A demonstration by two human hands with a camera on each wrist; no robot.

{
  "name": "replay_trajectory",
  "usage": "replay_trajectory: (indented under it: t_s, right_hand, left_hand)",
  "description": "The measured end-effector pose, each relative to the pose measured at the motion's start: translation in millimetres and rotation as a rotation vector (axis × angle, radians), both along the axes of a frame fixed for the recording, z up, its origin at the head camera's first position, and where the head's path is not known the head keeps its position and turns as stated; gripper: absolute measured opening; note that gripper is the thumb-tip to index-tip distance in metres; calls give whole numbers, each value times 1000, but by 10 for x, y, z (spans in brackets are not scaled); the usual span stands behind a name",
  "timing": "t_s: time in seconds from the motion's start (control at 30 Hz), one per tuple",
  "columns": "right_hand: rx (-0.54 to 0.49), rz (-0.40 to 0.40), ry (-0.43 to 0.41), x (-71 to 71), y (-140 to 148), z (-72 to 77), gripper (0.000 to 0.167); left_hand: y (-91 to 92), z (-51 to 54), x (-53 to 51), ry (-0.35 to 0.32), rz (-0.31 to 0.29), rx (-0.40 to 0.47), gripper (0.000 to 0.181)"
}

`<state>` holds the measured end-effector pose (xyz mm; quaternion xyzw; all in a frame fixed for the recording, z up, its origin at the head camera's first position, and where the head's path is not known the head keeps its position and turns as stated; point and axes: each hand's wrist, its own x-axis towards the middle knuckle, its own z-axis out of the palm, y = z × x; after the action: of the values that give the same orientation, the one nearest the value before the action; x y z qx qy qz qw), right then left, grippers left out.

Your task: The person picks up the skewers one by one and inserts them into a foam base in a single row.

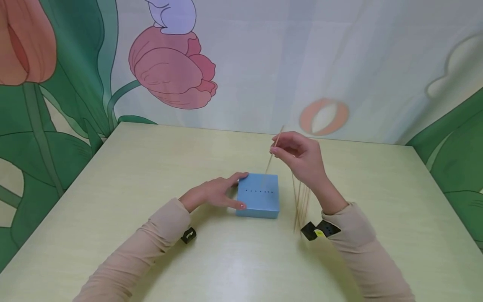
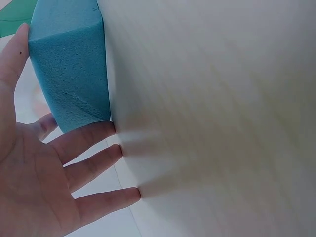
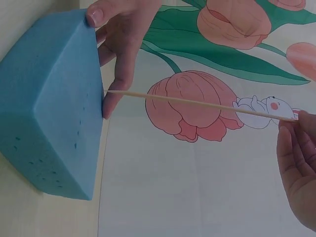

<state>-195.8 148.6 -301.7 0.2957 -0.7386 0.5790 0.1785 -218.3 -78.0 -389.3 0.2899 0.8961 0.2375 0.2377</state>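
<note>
A light blue foam block point(image 1: 258, 200) lies on the table, with a row of small dark holes across its top. My left hand point(image 1: 216, 192) is at its left side, thumb at the near corner and index finger at the far one. In the left wrist view the fingers point(image 2: 101, 200) are spread and fairly straight, some tips touching the tabletop. Above the block, my right hand point(image 1: 299, 157) pinches a thin wooden skewer point(image 1: 269, 163) near its upper end. The skewer slants down toward the top; in the right wrist view its pointed tip appears just off the surface.
Several loose skewers point(image 1: 303, 205) lie on the pale table point(image 1: 181, 151) right of the block, below my right forearm. More small holes mark one side of the block. A printed curtain point(image 1: 256, 63) with tulips hangs behind the table's far edge.
</note>
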Motion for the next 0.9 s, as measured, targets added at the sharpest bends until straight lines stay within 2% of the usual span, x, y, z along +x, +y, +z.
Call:
replay_trajectory:
  t_s: [0.23,0.53,0.9]
  right_hand:
    - [0,-18,20,-2,-136,-28,14]
    - [-20,21,54,-11,-263,-99,14]
    - [10,30,99,-39,-332,-161,11]
  left_hand:
    - [-24,29,15,5,1,11,91]
    - [-45,19,20,8,-8,27,90]
    - [-36,30,32,-2,-2,18,89]
